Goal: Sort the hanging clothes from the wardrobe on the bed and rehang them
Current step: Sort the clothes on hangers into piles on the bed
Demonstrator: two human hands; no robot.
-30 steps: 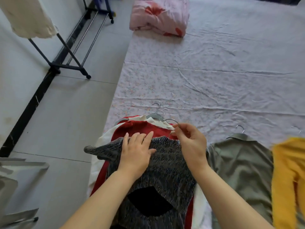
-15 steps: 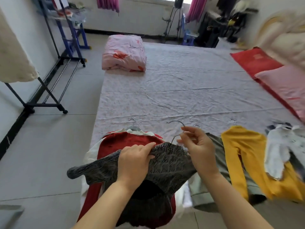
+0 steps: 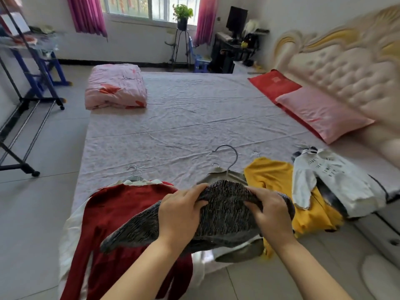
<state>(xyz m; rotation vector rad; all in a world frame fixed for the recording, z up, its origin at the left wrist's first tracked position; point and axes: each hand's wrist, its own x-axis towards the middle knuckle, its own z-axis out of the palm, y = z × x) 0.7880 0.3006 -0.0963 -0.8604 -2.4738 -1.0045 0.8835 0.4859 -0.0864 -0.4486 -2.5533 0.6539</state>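
A dark grey knit sweater (image 3: 225, 215) is held up over the near edge of the bed (image 3: 194, 126), its metal hanger hook (image 3: 231, 156) sticking up behind it. My left hand (image 3: 179, 211) grips the sweater's left shoulder and my right hand (image 3: 270, 211) grips the right one. Under it on the bed lie a red sweater (image 3: 121, 213) over a white garment, an olive shirt (image 3: 225, 176), a yellow garment (image 3: 275, 180) and a white printed top (image 3: 333, 178), each on a hanger.
A black clothes rack (image 3: 28, 100) stands on the tiled floor at the left. A folded pink quilt (image 3: 116, 87) lies at the bed's far left corner. Red and pink pillows (image 3: 320, 111) rest by the padded headboard (image 3: 346, 61) at the right.
The view tilted up from the bed's edge to the whole room. My right hand left the hanger hook and took the sweater's right shoulder. The sweater rose off the red one.
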